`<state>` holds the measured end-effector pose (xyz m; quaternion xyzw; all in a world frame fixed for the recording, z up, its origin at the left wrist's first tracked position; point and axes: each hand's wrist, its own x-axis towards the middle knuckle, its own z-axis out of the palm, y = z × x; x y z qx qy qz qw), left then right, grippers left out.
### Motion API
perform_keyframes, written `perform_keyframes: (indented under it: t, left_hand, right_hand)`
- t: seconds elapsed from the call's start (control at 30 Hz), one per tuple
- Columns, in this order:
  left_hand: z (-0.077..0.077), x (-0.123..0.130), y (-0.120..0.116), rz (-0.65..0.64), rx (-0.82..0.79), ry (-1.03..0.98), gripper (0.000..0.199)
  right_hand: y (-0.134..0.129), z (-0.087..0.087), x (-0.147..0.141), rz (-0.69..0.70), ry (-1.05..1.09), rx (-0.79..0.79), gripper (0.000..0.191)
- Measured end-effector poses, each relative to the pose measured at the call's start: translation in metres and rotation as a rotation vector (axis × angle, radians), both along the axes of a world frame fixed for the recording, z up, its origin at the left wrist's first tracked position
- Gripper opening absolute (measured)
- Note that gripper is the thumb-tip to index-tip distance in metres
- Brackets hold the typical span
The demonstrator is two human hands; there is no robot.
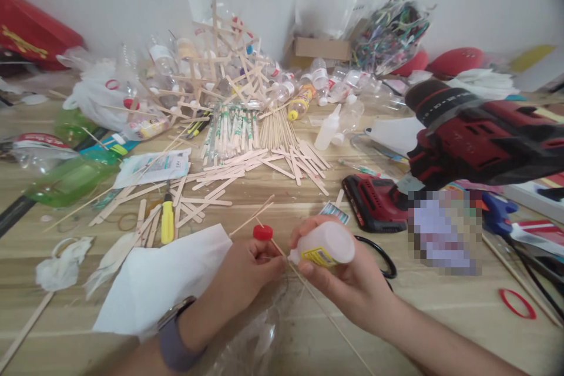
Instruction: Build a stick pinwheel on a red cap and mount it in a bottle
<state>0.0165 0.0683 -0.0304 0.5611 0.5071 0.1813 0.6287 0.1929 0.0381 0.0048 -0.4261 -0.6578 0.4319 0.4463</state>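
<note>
My left hand [242, 273], with a watch at the wrist, pinches a thin wooden skewer [328, 314] that slants down toward the lower right. A red bottle cap [262, 232] sits at my left fingertips, with the skewer running by it; how the two are joined I cannot tell. Short stick pieces [253, 217] stick out beyond the cap. My right hand [356, 288] is closed around a white glue bottle [332, 242] with a yellow label. The bottle is tilted, its nozzle close to the skewer beside my left fingers. Below lies a clear plastic bottle [251, 335], partly hidden by my left forearm.
A red cordless drill [476, 135] stands at the right. Behind my hands lie scattered craft sticks [295, 164], bundled skewers [278, 128] and plastic bottles. At the left are a white sheet [163, 282], a yellow-handled screwdriver [167, 222] and a green bottle [74, 176].
</note>
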Motion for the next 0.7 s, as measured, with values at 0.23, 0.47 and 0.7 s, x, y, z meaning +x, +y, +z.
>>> perform_keyframes:
  t: [0.23, 0.47, 0.7]
  left_hand:
    - [0.0061, 0.0022, 0.0013, 0.044, -0.003, 0.013, 0.028]
    - [0.0041, 0.0007, 0.0003, 0.038, -0.028, 0.006, 0.022]
    - [0.0036, 0.0006, 0.0014, 0.050, -0.014, 0.020, 0.023]
  right_hand:
    - [0.0030, -0.0039, 0.0040, -0.034, 0.172, -0.063, 0.017]
    - [0.0053, -0.0032, 0.0051, -0.060, 0.187, -0.117, 0.016]
    - [0.0048, -0.0079, 0.0063, -0.128, 0.152, -0.095, 0.022]
